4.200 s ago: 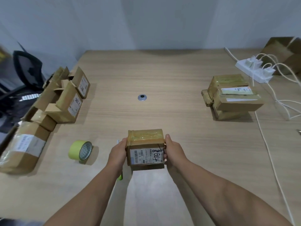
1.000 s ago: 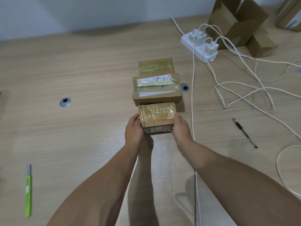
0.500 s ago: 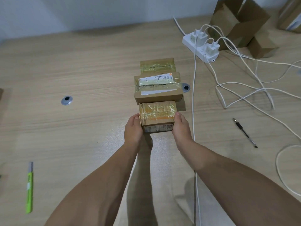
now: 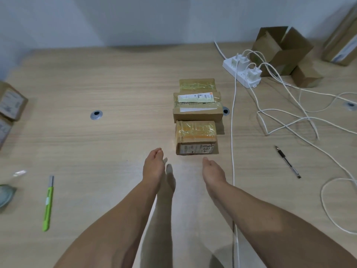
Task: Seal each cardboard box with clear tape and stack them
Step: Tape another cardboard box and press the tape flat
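Taped box [image 4: 196,138] set just beside sealed pile [image 4: 197,105].
Left hand [image 4: 153,165], right hand [image 4: 213,171] empty, fingers loosely together; likely grouping finished parcels.

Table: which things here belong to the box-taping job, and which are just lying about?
Job: nearest taped box, labelled box, far taped box, green cutter, boxes at left edge.
Lying about: pen, power strip, white cables.

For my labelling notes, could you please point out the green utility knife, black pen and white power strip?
green utility knife [image 4: 47,207], head view, handle
black pen [image 4: 287,161], head view, mid-barrel
white power strip [image 4: 228,64], head view, left end
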Action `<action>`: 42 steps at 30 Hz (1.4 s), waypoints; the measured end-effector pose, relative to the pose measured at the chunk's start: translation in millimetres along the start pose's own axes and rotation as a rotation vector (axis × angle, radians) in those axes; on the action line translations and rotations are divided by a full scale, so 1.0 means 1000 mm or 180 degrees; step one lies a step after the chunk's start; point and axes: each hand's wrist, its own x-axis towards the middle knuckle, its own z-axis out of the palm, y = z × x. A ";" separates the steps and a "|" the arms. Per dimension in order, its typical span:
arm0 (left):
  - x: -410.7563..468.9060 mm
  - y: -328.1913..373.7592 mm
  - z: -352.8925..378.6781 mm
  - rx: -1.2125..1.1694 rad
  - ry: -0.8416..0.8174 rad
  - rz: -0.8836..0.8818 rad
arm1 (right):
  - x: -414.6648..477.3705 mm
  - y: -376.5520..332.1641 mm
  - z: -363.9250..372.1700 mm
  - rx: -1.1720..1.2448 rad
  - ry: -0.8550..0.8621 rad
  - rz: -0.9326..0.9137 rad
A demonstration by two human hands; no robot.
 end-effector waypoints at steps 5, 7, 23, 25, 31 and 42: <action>-0.014 -0.015 -0.042 -0.0226 0.0237 -0.0093 | -0.031 -0.019 0.034 -0.0067 -0.0403 -0.0318; -0.019 -0.026 -0.068 -0.0295 0.0378 -0.0110 | -0.048 -0.028 0.055 -0.0091 -0.0624 -0.0472; -0.023 -0.130 -0.308 -0.0498 0.1240 -0.0335 | -0.171 -0.067 0.264 -0.0691 -0.1424 -0.0952; -0.019 -0.141 -0.334 -0.0460 0.1247 -0.0345 | -0.186 -0.071 0.290 -0.0610 -0.1406 -0.0962; -0.009 -0.171 -0.394 -0.0468 0.1189 -0.0402 | -0.220 -0.077 0.347 -0.0521 -0.1354 -0.0922; -0.002 -0.200 -0.474 -0.0605 0.1447 -0.0631 | -0.252 -0.099 0.425 -0.0540 -0.1587 -0.1017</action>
